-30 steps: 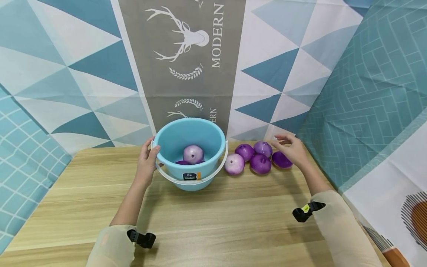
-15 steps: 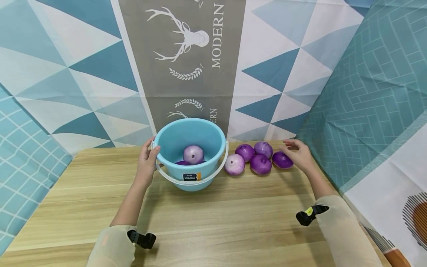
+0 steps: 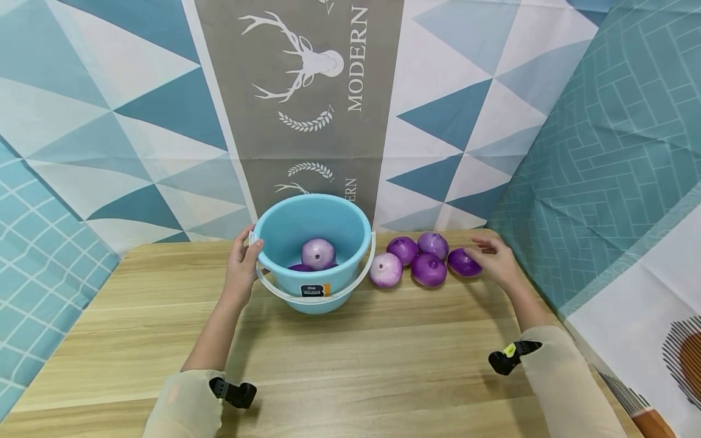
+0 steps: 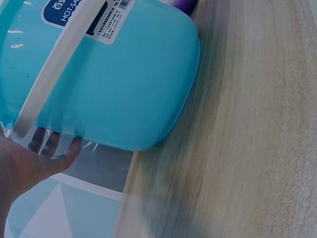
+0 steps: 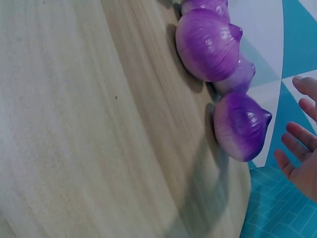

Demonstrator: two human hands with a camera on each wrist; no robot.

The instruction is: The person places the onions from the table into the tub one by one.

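Observation:
My left hand (image 3: pixel 241 267) holds the light blue bucket (image 3: pixel 313 301) at its left rim, thumb by the edge; in the left wrist view its fingers (image 4: pixel 52 144) lie against the bucket's outer wall. Inside the bucket a pale purple onion (image 3: pixel 317 253) rests on darker ones, partly hidden. My right hand (image 3: pixel 495 263) is held with fingers spread at the right end of the onion group, just above the rightmost dark purple onion (image 3: pixel 464 262). In the right wrist view that hand (image 5: pixel 303 158) is apart from the same onion (image 5: pixel 240 126), with nothing in its grasp.
Several more onions sit between bucket and right hand, including a whitish one (image 3: pixel 386 270) nearest the bucket. The bucket's white handle (image 3: pixel 361 274) hangs down in front. The wooden table (image 3: pixel 350 377) meets a patterned cloth backdrop (image 3: pixel 438 121) at the back.
My right hand has moved a little to the right and lowered, from above the onions to the rightmost one. My left hand and the bucket have stayed in place.

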